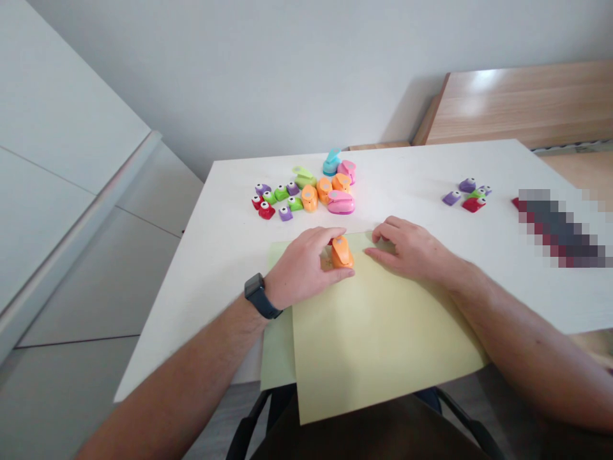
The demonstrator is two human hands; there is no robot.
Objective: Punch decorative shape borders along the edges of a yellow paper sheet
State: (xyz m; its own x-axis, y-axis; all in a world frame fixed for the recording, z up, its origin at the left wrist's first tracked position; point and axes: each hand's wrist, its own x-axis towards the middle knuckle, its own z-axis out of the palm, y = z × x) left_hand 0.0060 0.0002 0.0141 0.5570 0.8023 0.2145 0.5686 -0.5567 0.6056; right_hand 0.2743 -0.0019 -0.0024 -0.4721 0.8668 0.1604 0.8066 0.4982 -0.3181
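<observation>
My left hand [304,267], with a dark watch on the wrist, is curled round an orange paper punch [341,252] that sits on the far edge of a pale yellow paper sheet [378,332]. Its thumb lies under the punch's right side and its fingers arch over the top. My right hand [407,248] rests just right of the punch, fingers bent and pressed flat on the sheet's far edge. A second, greener sheet [276,358] lies under the yellow one and sticks out on the left.
On the white table [220,243] a cluster of several coloured punches [306,191] lies beyond my hands. A smaller group of punches [469,195] sits at the right. A blurred-out object [560,227] lies far right. Both sheets overhang the near table edge. A wooden surface [517,102] stands behind.
</observation>
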